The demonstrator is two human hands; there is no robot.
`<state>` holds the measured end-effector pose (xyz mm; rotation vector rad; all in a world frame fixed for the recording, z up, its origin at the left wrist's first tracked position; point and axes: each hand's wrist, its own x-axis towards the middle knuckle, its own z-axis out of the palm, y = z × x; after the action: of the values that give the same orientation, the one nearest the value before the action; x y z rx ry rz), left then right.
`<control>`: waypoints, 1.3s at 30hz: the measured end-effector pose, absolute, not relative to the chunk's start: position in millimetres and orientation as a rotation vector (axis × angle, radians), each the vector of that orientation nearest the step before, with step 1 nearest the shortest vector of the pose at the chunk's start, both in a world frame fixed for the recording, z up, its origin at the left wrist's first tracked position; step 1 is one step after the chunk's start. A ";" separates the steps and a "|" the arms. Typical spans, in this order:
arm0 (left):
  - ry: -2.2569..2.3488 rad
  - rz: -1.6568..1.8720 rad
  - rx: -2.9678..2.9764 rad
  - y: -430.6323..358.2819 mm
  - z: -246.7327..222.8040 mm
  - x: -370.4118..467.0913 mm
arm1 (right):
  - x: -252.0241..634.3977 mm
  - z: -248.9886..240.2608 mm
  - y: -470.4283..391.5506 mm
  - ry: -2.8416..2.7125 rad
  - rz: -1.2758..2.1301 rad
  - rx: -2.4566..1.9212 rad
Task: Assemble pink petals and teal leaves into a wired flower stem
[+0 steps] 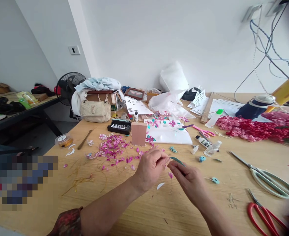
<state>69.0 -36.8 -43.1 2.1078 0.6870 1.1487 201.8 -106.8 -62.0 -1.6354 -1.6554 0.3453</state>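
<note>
My left hand (152, 166) is closed in a pinch at the near tip of a slim dark green leaf (178, 161). My right hand (190, 178) is closed too, thumb against fingers, with the leaf lying along its fingertips; any stem or thread between the fingers is too small to make out. Just below the fingertips is a small pink flower (170, 175) on a thin stem. A white petal-shaped piece (160, 186) lies on the table under my hands. Beyond them are a teal leaf cluster (173, 149) and many loose pink petals (113, 146).
White-handled scissors (264, 177) and red-handled scissors (263, 213) lie at right, near teal tape rolls (215, 180) and small bottles (212, 149). A pink wooden block (139, 133) stands before a flower-decorated white sheet (176, 134). Pink flower bunches (250, 126) line the right back.
</note>
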 end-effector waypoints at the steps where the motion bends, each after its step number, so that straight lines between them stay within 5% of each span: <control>1: 0.694 1.155 2.144 -35.4 -44.9 68.9 | 197.3 -59.8 -112.1 -1.691 0.311 -1.639; 8: 0.488 1.018 2.380 -37.0 -49.8 67.5 | 213.8 -19.3 -119.2 -1.800 -0.039 -1.661; 16: 0.643 1.125 2.045 -40.9 -36.0 67.1 | 214.5 -49.2 -106.2 -1.674 0.338 -1.624; 26: 0.504 1.081 2.418 -41.2 -49.6 68.6 | 211.6 -21.6 -128.1 -1.787 -0.160 -1.681; 34: 0.661 1.107 2.122 -45.7 -36.3 66.8 | 215.5 -49.4 -111.4 -1.652 0.267 -1.677; 39: 0.738 1.119 2.216 -40.3 -45.1 72.0 | 189.9 -62.6 -129.2 -1.678 0.078 -1.649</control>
<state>72.0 -40.3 -45.1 2.2155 0.7377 1.1188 189.9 -129.2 -62.6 -1.6487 -1.6783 0.0780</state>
